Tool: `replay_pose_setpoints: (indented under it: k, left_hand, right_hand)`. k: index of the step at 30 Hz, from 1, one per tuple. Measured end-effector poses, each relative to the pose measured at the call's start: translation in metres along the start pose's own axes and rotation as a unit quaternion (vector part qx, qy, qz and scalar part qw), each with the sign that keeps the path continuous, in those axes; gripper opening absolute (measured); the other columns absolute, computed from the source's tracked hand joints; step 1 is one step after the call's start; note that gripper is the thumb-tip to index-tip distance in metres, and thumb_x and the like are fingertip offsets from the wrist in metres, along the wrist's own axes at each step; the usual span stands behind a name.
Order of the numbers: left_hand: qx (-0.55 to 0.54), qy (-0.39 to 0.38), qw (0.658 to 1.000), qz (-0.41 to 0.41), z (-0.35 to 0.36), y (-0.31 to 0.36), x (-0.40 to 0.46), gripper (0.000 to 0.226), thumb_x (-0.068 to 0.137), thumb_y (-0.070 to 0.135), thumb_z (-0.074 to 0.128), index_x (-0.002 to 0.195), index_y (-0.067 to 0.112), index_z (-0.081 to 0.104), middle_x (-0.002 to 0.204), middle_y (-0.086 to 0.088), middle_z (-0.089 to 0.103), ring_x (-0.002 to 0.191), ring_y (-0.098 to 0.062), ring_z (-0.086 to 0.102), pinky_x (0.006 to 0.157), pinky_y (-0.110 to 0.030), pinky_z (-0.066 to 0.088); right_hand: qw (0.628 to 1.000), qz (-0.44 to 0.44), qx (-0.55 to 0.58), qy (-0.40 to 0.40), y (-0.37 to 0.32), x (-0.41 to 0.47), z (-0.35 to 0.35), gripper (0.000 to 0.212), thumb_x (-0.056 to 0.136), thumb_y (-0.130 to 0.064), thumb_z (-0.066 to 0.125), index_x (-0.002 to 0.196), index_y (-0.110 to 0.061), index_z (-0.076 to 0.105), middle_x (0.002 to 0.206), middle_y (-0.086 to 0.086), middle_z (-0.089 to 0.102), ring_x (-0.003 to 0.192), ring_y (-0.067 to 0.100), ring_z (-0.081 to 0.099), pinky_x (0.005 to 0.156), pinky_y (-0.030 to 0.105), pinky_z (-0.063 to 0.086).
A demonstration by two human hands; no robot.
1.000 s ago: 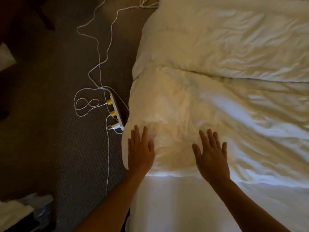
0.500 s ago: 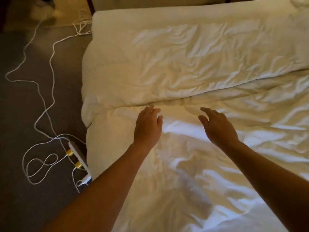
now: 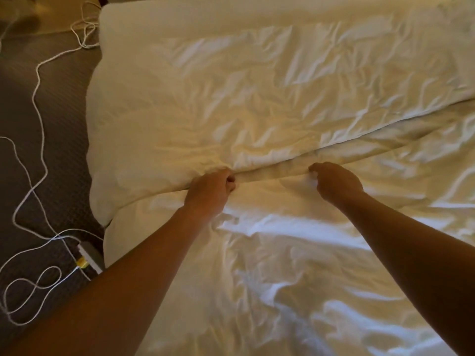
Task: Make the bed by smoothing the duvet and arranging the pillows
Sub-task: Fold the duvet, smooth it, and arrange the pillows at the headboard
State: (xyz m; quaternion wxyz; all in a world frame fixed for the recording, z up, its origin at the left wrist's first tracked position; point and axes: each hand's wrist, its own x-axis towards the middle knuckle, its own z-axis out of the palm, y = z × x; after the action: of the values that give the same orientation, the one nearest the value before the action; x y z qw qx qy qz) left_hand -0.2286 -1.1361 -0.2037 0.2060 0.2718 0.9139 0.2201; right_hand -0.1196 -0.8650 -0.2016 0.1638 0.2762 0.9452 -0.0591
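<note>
Head view, the only one supplied. We find the left hand and the right hand both stretched forward over the bed, each grip clenched on the folded-back edge of the creased white cotton duvet. The fingers of both hands are curled into the cloth along the fold line, which runs from the bed's left edge up toward its right edge. The doubled-over part of the duvet lies toward the head of the bed; below the fold, a rumpled white layer covers the near half of the bed.

In our judgement the task is at an early stage. The duvet is folded back on itself and heavily wrinkled, so it has yet to be drawn out and smoothed. No pillow can be identified with certainty, so arranging the pillows appears wholly outstanding.

On the dark carpeted floor beside the bed's left edge lie a tangled white cable and a white power strip.

Hidden or unclear: the fingertips are buried in cloth; the bed's right edge and foot are cut off; the lighting is dim and yellow.
</note>
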Motion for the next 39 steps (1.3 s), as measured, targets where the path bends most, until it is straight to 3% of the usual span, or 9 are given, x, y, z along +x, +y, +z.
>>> replay_pose_setpoints:
  k: [7,12,14,18,21,23,27,33,39]
  left_hand:
    - [-0.047,0.101,0.993,0.03,0.012,-0.009,-0.001,0.009,0.091,0.022,0.065,0.098,0.018,0.069,0.096,-0.005,0.07,0.095,-0.03,0.063,0.084,-0.041,0.046]
    - [-0.039,0.182,0.982,0.015,0.021,-0.005,0.005,0.007,0.093,0.02,0.062,0.095,0.013,0.063,0.087,-0.008,0.067,0.082,-0.034,0.06,0.076,-0.043,0.045]
    - [-0.026,0.19,0.981,0.014,0.023,-0.004,0.005,0.004,0.094,0.019,0.059,0.094,0.015,0.06,0.086,-0.006,0.064,0.082,-0.032,0.058,0.076,-0.044,0.042]
    - [0.053,0.214,0.975,0.017,0.026,-0.005,-0.005,0.015,0.09,0.013,0.056,0.103,0.02,0.06,0.098,-0.005,0.058,0.092,-0.031,0.054,0.081,-0.043,0.037]
    - [0.037,0.248,0.966,0.057,0.029,0.006,-0.025,0.035,0.089,0.009,0.048,0.12,0.016,0.06,0.122,-0.007,0.057,0.114,-0.031,0.053,0.097,-0.044,0.039]
    - [0.008,0.226,0.965,0.131,0.041,0.02,-0.043,0.044,0.091,0.008,0.045,0.134,0.011,0.056,0.141,-0.009,0.051,0.134,-0.029,0.045,0.112,-0.044,0.034]
    - [0.159,0.116,0.965,0.173,0.071,-0.003,-0.054,0.053,0.098,0.028,0.035,0.15,0.017,0.04,0.16,-0.008,0.029,0.149,-0.026,0.024,0.121,-0.048,0.018]
    - [0.233,0.094,0.967,0.034,0.075,-0.009,-0.054,0.063,0.093,0.037,0.028,0.151,0.016,0.037,0.161,-0.011,0.026,0.149,-0.03,0.021,0.12,-0.053,0.011]
    - [0.13,0.048,0.986,0.091,0.134,0.07,-0.159,0.067,0.094,0.034,0.034,0.158,0.02,0.018,0.166,-0.007,0.007,0.153,-0.023,0.006,0.121,-0.05,0.017]
  right_hand:
    - [0.998,0.018,-0.063,0.0,0.011,0.03,-0.018,0.02,0.094,-0.018,0.054,0.107,-0.017,0.069,0.108,0.009,0.065,0.097,0.033,0.064,0.081,0.038,0.051]
    - [0.97,0.001,0.08,0.228,0.004,0.05,-0.038,0.015,0.097,-0.009,0.047,0.099,-0.011,0.061,0.099,0.015,0.064,0.089,0.038,0.061,0.07,0.039,0.043]
    - [0.963,0.004,0.134,0.232,0.001,0.054,-0.033,0.017,0.098,-0.008,0.045,0.104,-0.012,0.06,0.103,0.015,0.062,0.094,0.038,0.06,0.073,0.039,0.043]
    - [0.985,-0.007,0.166,0.052,-0.004,0.049,-0.012,0.046,0.102,-0.02,0.048,0.147,-0.017,0.042,0.142,0.016,0.05,0.132,0.037,0.045,0.104,0.042,0.039]
    - [0.97,-0.036,0.203,0.127,-0.025,0.011,0.003,0.059,0.101,-0.029,0.045,0.155,-0.014,0.028,0.156,0.015,0.038,0.144,0.032,0.034,0.116,0.044,0.03]
    - [0.955,-0.114,0.218,0.164,-0.043,-0.027,0.02,0.061,0.098,-0.035,0.037,0.155,-0.013,0.029,0.16,0.011,0.031,0.149,0.028,0.025,0.12,0.043,0.022]
    - [0.974,-0.205,0.087,0.049,-0.037,-0.07,0.066,0.07,0.096,-0.058,0.016,0.159,-0.027,0.017,0.167,-0.003,0.008,0.154,0.018,0.004,0.123,0.042,0.008]
    - [0.99,0.116,0.064,0.051,0.042,-0.067,0.077,0.071,0.099,-0.059,0.022,0.159,-0.023,0.012,0.167,0.006,0.003,0.153,0.029,0.001,0.122,0.055,0.002]
    - [0.989,-0.12,0.075,0.048,0.011,-0.186,0.117,0.066,0.099,-0.055,0.024,0.158,-0.026,0.017,0.166,0.0,0.01,0.153,0.023,0.009,0.122,0.048,0.015]
